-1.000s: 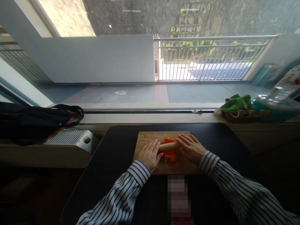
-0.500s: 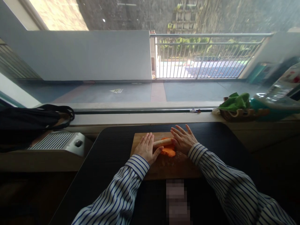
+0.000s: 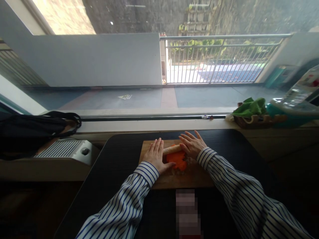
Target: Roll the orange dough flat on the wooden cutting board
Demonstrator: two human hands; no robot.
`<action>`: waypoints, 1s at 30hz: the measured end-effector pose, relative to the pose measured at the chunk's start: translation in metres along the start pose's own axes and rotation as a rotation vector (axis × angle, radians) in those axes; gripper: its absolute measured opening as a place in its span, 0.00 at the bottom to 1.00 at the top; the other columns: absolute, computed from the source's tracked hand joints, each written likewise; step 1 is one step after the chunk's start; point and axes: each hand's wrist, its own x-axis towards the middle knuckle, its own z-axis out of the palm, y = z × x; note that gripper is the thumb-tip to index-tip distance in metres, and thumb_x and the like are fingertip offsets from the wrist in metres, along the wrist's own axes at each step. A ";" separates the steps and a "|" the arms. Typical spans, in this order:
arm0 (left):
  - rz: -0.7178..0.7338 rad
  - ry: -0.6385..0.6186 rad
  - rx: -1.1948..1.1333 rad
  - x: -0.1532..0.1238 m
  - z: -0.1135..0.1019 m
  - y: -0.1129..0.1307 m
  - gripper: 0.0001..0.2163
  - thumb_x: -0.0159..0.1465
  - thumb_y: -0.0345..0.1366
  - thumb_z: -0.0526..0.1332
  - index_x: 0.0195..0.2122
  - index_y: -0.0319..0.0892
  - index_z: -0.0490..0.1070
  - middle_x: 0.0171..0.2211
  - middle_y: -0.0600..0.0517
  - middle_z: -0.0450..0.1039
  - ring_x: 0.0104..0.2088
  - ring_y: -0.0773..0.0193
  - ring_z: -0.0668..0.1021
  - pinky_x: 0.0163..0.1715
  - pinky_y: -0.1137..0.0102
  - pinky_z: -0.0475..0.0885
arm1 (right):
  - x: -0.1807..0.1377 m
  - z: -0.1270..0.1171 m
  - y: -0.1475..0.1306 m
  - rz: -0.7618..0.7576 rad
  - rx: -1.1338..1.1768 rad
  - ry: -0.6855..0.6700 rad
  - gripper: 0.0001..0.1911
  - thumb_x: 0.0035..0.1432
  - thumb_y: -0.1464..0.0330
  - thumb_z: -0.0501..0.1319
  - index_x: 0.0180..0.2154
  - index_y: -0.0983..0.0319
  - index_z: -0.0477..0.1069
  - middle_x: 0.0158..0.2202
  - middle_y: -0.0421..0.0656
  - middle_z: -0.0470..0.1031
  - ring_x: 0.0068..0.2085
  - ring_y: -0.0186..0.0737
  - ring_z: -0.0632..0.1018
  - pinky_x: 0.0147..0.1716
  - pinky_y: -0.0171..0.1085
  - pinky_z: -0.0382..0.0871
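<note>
A pale wooden rolling pin (image 3: 171, 150) lies slightly aslant across a flattened piece of orange dough (image 3: 177, 161) on a wooden cutting board (image 3: 184, 181). Over the pin's left end rests my left hand (image 3: 156, 156), fingers stretched out and thumb reaching toward the dough. My right hand (image 3: 193, 145) lies over the other end, its fingers spread, palm down. Both ends of the pin are hidden under the hands. Most of the dough shows on the near side of the pin, with a thin strip beyond it.
The board sits on a black table (image 3: 119, 166) against a window sill (image 3: 139, 125). A green cloth (image 3: 253, 108) on a basket and a teal basin (image 3: 276, 108) with a plastic bottle stand at the right. At left are a dark bag (image 3: 32, 127) and a white slatted unit (image 3: 64, 151).
The rolling pin and both hands have moved a little away from me, toward the board's far edge. More orange dough now shows on the near side.
</note>
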 end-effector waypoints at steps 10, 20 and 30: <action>0.026 0.017 0.001 -0.015 -0.003 0.006 0.42 0.55 0.63 0.45 0.60 0.31 0.50 0.60 0.38 0.51 0.60 0.50 0.55 0.58 0.56 0.48 | -0.032 0.002 -0.012 0.046 0.008 0.009 0.26 0.63 0.56 0.39 0.59 0.58 0.52 0.59 0.45 0.59 0.60 0.46 0.55 0.57 0.56 0.41; 0.104 0.080 -0.007 -0.041 -0.013 0.019 0.40 0.55 0.62 0.46 0.58 0.32 0.53 0.59 0.37 0.54 0.58 0.49 0.58 0.56 0.55 0.52 | -0.068 0.002 -0.023 0.004 -0.011 0.013 0.29 0.62 0.55 0.42 0.61 0.60 0.47 0.61 0.44 0.53 0.61 0.44 0.52 0.58 0.53 0.42; 0.169 0.122 0.001 -0.058 -0.014 0.023 0.40 0.55 0.61 0.47 0.59 0.32 0.53 0.59 0.38 0.55 0.58 0.48 0.57 0.57 0.54 0.50 | -0.088 -0.002 -0.030 -0.064 -0.041 0.039 0.32 0.61 0.57 0.46 0.62 0.64 0.42 0.62 0.49 0.50 0.62 0.47 0.50 0.57 0.54 0.44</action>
